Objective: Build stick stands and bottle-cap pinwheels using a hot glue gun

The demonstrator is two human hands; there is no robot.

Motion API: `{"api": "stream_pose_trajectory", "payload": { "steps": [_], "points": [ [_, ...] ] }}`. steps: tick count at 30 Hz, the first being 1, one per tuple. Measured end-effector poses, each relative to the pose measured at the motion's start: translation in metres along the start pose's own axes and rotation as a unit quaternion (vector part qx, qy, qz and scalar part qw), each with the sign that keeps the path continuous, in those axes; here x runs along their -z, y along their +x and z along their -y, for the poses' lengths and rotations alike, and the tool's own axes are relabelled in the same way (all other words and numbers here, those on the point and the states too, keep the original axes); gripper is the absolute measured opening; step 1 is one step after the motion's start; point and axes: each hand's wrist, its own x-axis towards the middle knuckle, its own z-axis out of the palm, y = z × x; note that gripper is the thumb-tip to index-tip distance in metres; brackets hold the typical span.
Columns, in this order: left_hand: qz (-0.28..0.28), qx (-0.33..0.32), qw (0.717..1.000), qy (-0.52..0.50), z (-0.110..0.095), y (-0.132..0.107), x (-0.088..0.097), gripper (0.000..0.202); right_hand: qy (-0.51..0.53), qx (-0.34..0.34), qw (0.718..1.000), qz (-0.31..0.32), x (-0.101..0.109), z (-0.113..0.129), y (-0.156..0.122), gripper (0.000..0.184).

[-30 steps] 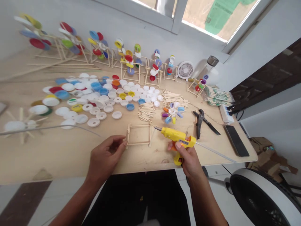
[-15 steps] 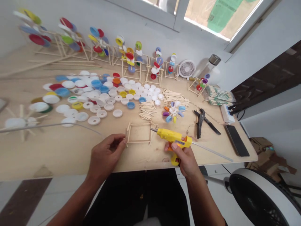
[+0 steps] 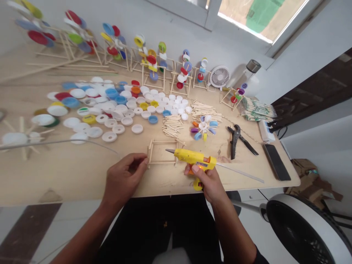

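My right hand [image 3: 206, 180] is wrapped round a yellow hot glue gun [image 3: 192, 157], whose nozzle points left over a small wooden stick frame [image 3: 164, 162]. A clear glue stick [image 3: 242, 173] pokes out of the gun's back end. My left hand [image 3: 125, 178] is at the frame's left side, thumb and fingertips pinched on its left edge. The frame lies on the table [image 3: 82, 183] near the front edge. Behind it is a pile of short wooden sticks [image 3: 172, 126], and to its right a wheel of coloured bottle caps [image 3: 203, 127].
Many loose bottle caps [image 3: 118, 110] spread across the left and middle. Finished cap wheels on stick stands [image 3: 153, 69] line the wall. Pliers [image 3: 235, 141], a phone [image 3: 276, 162], a power strip [image 3: 266, 131] and a small fan [image 3: 219, 77] are at right. A larger fan [image 3: 302, 227] stands below.
The glue gun in my right hand has moved left, bringing its nozzle from the frame's right side to over the frame. My left hand stays at the frame's left edge.
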Motion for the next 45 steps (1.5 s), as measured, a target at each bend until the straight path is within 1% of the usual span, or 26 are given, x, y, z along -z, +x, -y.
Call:
{"api": "stream_pose_trajectory", "payload": {
  "steps": [3, 6, 8, 11, 13, 16, 18, 21, 24, 27, 29, 30, 33, 38, 42, 45],
  "points": [
    [0.001, -0.008, 1.0, 0.004, -0.002, 0.001, 0.0, 0.027, -0.034, 0.001, 0.999, 0.005, -0.006, 0.002, 0.001, 0.031],
    [0.005, -0.008, 1.0, 0.003, -0.004, 0.001, 0.001, 0.025, -0.074, 0.0, 0.997, -0.004, -0.012, 0.006, -0.002, 0.026],
    [0.006, -0.006, 1.0, -0.001, -0.006, 0.001, 0.001, 0.024, -0.114, 0.015, 0.993, -0.007, -0.014, 0.012, -0.006, 0.023],
    [0.009, -0.003, 1.0, -0.007, -0.007, 0.0, 0.002, 0.026, -0.189, 0.069, 0.979, -0.009, -0.013, 0.028, -0.008, 0.021],
    [0.01, -0.003, 1.0, -0.002, -0.007, 0.0, 0.002, 0.027, -0.229, 0.116, 0.966, -0.004, -0.012, 0.044, -0.004, 0.021],
    [0.011, 0.0, 1.0, 0.002, -0.006, 0.001, 0.003, 0.026, -0.273, 0.177, 0.946, 0.014, -0.011, 0.069, 0.015, 0.024],
    [0.012, 0.004, 1.0, -0.002, -0.005, 0.001, 0.003, 0.025, -0.323, 0.198, 0.924, 0.042, -0.013, 0.081, 0.034, 0.023],
    [0.015, 0.006, 1.0, -0.006, -0.005, 0.001, 0.003, 0.024, -0.409, 0.174, 0.889, 0.11, -0.02, 0.09, 0.061, 0.022],
    [0.017, 0.001, 1.0, -0.006, -0.003, 0.001, 0.004, 0.024, -0.477, 0.134, 0.856, 0.146, -0.028, 0.09, 0.083, 0.023],
    [0.018, -0.002, 1.0, -0.003, -0.001, 0.0, 0.005, 0.024, -0.555, 0.088, 0.809, 0.173, -0.035, 0.09, 0.098, 0.027],
    [0.014, -0.007, 1.0, 0.001, 0.0, 0.0, 0.005, 0.024, -0.587, 0.076, 0.783, 0.193, -0.038, 0.093, 0.105, 0.027],
    [0.013, -0.009, 1.0, 0.003, 0.0, 0.0, 0.005, 0.024, -0.594, 0.076, 0.774, 0.204, -0.039, 0.094, 0.108, 0.026],
    [0.012, -0.003, 1.0, 0.007, -0.001, 0.001, 0.005, 0.025, -0.603, 0.076, 0.759, 0.235, -0.04, 0.097, 0.114, 0.026],
    [0.015, 0.003, 1.0, 0.007, 0.0, 0.001, 0.004, 0.03, -0.611, 0.073, 0.747, 0.252, -0.041, 0.093, 0.12, 0.027],
    [0.012, 0.002, 1.0, 0.007, 0.002, 0.001, 0.003, 0.029, -0.608, 0.068, 0.747, 0.261, -0.041, 0.09, 0.122, 0.03],
    [0.018, -0.001, 1.0, 0.013, 0.003, 0.0, 0.003, 0.028, -0.597, 0.067, 0.757, 0.257, -0.042, 0.089, 0.122, 0.028]
  ]
}}
